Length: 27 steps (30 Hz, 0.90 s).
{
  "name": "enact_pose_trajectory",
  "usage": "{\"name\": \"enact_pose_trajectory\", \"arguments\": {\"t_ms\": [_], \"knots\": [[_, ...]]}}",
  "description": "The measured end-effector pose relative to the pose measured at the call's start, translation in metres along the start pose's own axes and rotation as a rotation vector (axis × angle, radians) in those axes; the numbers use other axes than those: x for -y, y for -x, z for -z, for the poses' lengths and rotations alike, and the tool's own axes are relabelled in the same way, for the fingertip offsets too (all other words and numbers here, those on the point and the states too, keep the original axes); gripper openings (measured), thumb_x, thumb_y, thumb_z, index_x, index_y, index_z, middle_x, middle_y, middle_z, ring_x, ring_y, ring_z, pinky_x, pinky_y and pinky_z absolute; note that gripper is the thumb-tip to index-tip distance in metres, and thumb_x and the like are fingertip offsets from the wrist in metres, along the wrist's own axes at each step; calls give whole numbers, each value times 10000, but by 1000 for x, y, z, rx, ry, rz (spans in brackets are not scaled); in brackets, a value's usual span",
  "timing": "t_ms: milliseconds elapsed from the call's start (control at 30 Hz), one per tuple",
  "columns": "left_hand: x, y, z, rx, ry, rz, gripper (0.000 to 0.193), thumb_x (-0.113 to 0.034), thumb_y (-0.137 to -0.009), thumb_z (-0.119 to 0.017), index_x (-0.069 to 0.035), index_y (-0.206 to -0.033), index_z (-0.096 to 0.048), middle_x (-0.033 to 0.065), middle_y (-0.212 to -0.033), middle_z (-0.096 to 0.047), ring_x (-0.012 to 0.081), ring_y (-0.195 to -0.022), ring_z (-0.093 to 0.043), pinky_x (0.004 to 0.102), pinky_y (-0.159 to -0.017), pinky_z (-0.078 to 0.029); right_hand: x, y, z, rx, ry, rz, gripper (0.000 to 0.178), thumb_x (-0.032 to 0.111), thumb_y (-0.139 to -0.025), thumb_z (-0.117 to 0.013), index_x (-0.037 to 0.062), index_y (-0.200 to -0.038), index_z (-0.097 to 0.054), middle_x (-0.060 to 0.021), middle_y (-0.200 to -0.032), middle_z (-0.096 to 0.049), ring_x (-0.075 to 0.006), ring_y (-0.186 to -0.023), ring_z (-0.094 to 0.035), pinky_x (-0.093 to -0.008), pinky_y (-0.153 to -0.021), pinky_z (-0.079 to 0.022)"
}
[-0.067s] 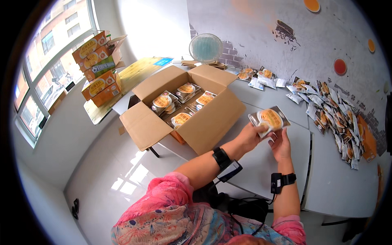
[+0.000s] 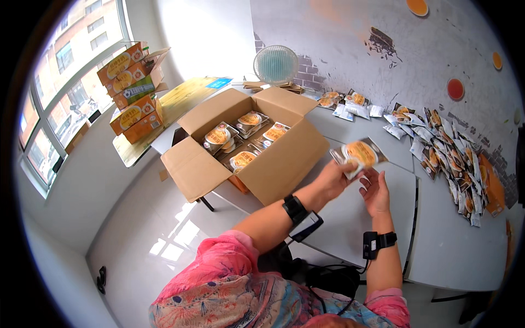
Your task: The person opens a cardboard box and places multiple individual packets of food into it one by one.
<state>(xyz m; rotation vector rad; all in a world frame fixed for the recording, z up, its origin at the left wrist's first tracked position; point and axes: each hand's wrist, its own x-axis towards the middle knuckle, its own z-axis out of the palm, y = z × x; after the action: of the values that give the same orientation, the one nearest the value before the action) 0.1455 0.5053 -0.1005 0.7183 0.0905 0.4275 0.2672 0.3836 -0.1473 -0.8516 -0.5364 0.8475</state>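
Observation:
My left hand (image 2: pixel 334 180) grips the near left edge of a flat food packet (image 2: pixel 360 153), its thumb on top. A picture of an orange dish fills the packet's upper face. Just below the packet's near edge is my right hand (image 2: pixel 375 192), palm turned up and fingers loosely bent and apart, seemingly holding nothing. To the left of both hands stands an open cardboard box (image 2: pixel 279 174) with its flaps folded out. Several packets (image 2: pixel 241 159) of the same look lie inside it in separate stacks.
Along the wall at right lies a large heap of packets (image 2: pixel 454 158) beside an orange carton (image 2: pixel 491 185). A smaller group of packets (image 2: pixel 355 104) sits behind. Stacked orange and green cartons (image 2: pixel 131 90) stand at far left. A round fan (image 2: pixel 275 64) is at the back.
My left hand has shifted slightly left and up with the packet, a little farther from my right hand. My right hand stays nearly still.

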Motion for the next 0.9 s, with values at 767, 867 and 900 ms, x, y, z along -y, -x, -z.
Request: {"name": "enact_pose_trajectory", "arguments": {"t_ms": [767, 867, 900], "knots": [[-267, -53, 229, -700, -205, -190, 118, 44, -878, -458, 104, -978, -445, 194, -974, -511, 238, -867, -586, 276, -718, -557, 6, 3, 0, -75, 19, -19, 483, 474, -931, -415, 50, -1117, -552, -34, -982, -587, -92, -793, -502, -223, -663, -403], [-275, -43, 259, -535, -460, -186, 133, 64, -872, -441, 119, -993, -454, 185, -970, -531, 228, -848, -600, 268, -710, -546, 3, 1, -2, -68, 17, -22, 489, 479, -926, -421, 46, -1115, -551, -37, -977, -586, -94, -789, -500, -224, -662, -404], [-274, -44, 264, -530, -452, -186, 133, 73, -871, -431, 127, -988, -463, 183, -969, -540, 225, -841, -606, 265, -708, -542, 3, 0, -2, -68, 16, -22, 492, 480, -925, -424, 44, -1114, -550, -38, -976, -585, -94, -787, -499, -224, -661, -404]]}}
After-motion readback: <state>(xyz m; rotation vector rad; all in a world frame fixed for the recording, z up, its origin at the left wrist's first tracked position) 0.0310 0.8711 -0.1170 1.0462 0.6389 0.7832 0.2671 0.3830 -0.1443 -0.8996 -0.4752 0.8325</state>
